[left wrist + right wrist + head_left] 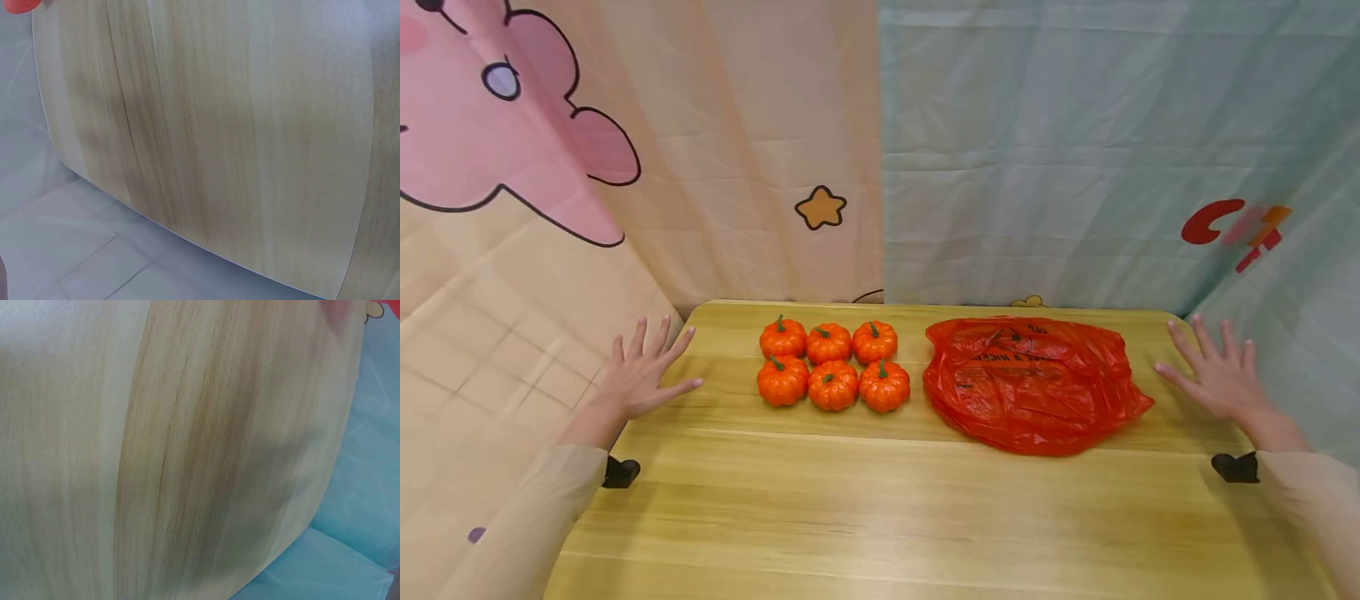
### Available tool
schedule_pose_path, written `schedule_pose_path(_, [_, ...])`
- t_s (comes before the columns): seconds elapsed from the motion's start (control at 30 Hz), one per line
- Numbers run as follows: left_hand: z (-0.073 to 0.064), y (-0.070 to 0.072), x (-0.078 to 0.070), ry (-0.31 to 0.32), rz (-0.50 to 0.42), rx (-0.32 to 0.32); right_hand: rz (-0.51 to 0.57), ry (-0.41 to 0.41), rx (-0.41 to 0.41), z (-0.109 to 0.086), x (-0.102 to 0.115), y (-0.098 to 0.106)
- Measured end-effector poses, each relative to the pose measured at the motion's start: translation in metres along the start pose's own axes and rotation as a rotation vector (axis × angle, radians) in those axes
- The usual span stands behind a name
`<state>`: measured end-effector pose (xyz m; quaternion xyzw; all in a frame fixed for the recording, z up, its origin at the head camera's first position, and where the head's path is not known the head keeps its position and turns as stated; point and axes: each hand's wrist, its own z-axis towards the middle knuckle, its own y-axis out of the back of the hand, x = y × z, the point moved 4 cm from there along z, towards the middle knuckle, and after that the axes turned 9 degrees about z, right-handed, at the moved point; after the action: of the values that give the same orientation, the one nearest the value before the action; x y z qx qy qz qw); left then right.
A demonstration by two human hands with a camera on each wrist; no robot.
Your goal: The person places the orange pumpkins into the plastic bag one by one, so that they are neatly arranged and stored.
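Note:
Small orange pumpkins [832, 385] with green stems stand in two rows of three toward the back of the table, left of the middle. To their right lies a flat, crumpled red plastic bag [1030, 387] with dark printing. My left hand [643, 371] is over the table's left edge, fingers spread, apart from the pumpkins. On the opposite side my right hand [1217, 375] is spread too, its thumb nearest the bag's right corner. Neither hand holds anything. A bit of orange-red [22, 5] shows in the left wrist view's corner.
The wooden table [880, 517] has rounded back corners. Cartoon-print curtains, a peach one [752, 150] and a pale blue-green one [1037, 150], hang right behind it and along the sides. Black wrist mounts [621, 472] show at both sleeves.

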<state>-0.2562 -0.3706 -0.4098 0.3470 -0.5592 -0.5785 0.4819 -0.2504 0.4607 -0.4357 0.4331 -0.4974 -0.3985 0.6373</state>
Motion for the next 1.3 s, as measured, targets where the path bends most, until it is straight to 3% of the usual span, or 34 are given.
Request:
schedule_pose_path(0.57, [-0.003,-0.001,-0.002,-0.01,-0.017,-0.049,0.013,0.014,-0.034,-0.002,-0.001,0.001])
schedule_pose_path(0.9, [0.003,0.002,-0.021,-0.042,-0.094,-0.134,0.011,0.081,-0.122,-0.006,0.009,0.001])
schedule_pose_path(1.13, [0.004,0.0,-0.033,-0.03,-0.195,-0.188,0.116,0.093,-0.2,-0.008,0.022,0.003])
schedule_pose_path(1.3, [0.003,-0.002,-0.044,-0.01,-0.289,-0.248,0.333,0.067,-0.209,-0.008,0.031,0.001])
